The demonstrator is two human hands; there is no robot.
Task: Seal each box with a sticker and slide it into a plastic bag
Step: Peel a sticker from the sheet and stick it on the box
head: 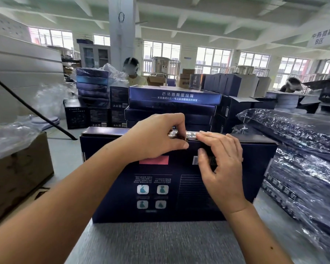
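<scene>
Bare table (160,242) open in front, bagged stack (303,168) close right, carton (17,174) left, box pile (171,103) behind

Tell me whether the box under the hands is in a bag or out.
Out: the box shows bare matte print, no film over it, unlike the glossy wrapped boxes at right.

One left hand (156,139), one right hand (222,165), one near box (160,189), two workers (135,80) (both far behind).

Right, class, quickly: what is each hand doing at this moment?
Left hand: pinching the sticker at the box edge.
Right hand: open, fingers pressing the box.
</scene>
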